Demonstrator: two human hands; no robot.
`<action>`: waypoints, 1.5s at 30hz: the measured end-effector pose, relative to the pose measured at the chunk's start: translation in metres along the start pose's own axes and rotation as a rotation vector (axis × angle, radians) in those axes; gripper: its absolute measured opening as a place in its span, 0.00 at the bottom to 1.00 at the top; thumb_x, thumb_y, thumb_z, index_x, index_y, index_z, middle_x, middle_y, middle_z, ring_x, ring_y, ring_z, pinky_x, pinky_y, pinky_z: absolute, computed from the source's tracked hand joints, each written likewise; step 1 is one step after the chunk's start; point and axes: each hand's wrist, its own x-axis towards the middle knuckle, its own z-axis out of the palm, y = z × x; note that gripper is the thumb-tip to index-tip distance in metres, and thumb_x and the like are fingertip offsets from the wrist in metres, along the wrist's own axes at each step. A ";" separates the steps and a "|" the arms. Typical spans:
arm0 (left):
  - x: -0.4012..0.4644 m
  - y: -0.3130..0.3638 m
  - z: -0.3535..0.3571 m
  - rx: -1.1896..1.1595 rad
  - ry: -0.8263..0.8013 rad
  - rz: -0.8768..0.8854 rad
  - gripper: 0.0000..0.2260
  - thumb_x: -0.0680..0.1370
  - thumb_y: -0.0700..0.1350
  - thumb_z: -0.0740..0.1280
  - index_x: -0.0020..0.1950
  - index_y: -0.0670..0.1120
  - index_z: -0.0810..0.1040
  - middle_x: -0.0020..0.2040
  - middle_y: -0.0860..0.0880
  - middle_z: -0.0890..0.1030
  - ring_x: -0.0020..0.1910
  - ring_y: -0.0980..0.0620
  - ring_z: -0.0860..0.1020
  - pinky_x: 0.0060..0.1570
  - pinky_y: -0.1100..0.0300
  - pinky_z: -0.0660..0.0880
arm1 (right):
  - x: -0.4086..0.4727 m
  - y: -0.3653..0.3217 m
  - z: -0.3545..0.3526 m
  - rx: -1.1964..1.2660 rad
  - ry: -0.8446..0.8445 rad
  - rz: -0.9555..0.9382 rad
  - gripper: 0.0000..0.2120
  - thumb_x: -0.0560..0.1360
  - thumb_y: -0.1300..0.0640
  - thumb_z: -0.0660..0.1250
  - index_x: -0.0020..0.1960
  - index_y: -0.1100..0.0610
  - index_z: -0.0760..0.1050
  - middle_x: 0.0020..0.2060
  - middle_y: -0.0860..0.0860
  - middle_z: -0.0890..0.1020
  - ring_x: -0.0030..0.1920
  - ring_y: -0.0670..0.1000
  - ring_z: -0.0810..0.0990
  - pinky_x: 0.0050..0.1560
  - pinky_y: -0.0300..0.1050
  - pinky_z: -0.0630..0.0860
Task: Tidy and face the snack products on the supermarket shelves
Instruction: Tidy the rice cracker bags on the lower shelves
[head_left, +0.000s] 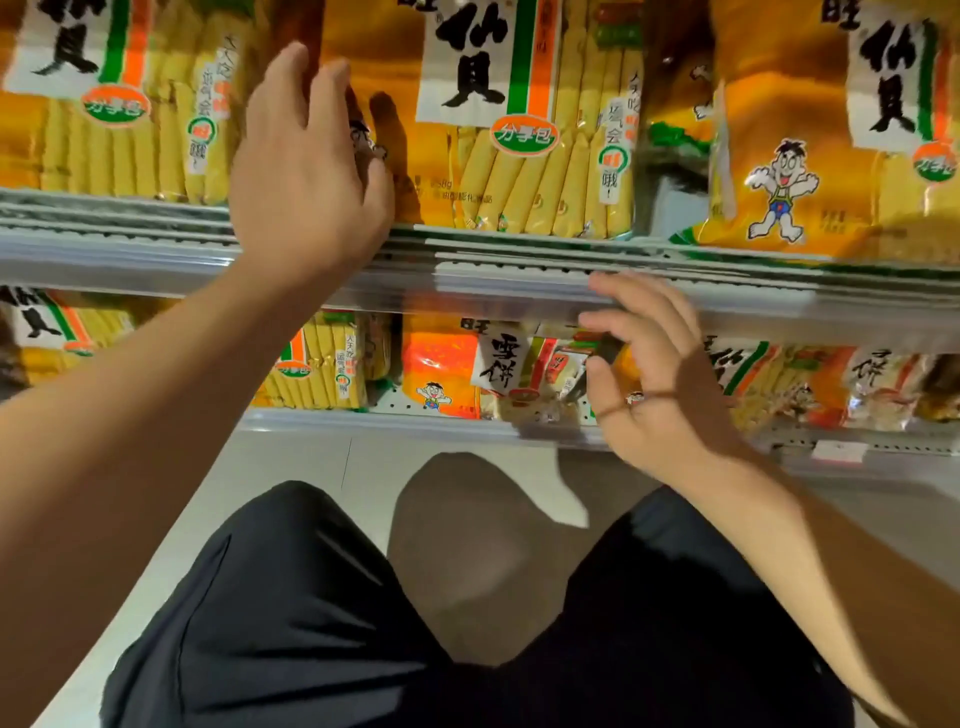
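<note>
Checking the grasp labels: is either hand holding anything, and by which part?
Neither clearly holds anything. The left hand lies with straight fingers on an orange snack bag. The right hand, fingers loosely curled, is empty.

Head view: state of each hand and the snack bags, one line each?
left hand: open, fingers resting on the front of the upper-shelf middle bag.
right hand: loosely curled at the shelf edge rail, holding nothing.
upper-shelf middle bag: upright, label facing out.
upper-shelf right bag: tilted, not squared to the front.
lower-shelf snow-cake bag: leaning, skewed.
</note>
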 end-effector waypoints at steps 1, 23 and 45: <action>0.000 -0.001 0.002 0.017 0.013 0.005 0.29 0.75 0.55 0.56 0.74 0.44 0.63 0.75 0.41 0.64 0.72 0.41 0.63 0.62 0.47 0.69 | -0.021 0.009 0.010 0.029 -0.064 0.014 0.14 0.72 0.64 0.64 0.56 0.61 0.76 0.62 0.55 0.77 0.66 0.54 0.70 0.71 0.49 0.63; 0.000 -0.005 0.001 0.042 -0.008 0.317 0.23 0.77 0.52 0.53 0.67 0.48 0.77 0.70 0.45 0.75 0.70 0.42 0.70 0.63 0.46 0.71 | 0.010 0.098 0.090 0.609 -0.316 1.154 0.16 0.61 0.51 0.82 0.45 0.54 0.82 0.37 0.44 0.85 0.39 0.42 0.83 0.33 0.29 0.72; -0.050 -0.004 0.002 0.065 -0.048 0.307 0.23 0.84 0.52 0.49 0.74 0.43 0.67 0.75 0.43 0.66 0.76 0.44 0.63 0.69 0.43 0.60 | -0.065 0.045 0.083 0.787 -0.144 0.867 0.26 0.62 0.75 0.77 0.52 0.52 0.75 0.44 0.45 0.83 0.43 0.38 0.82 0.40 0.33 0.77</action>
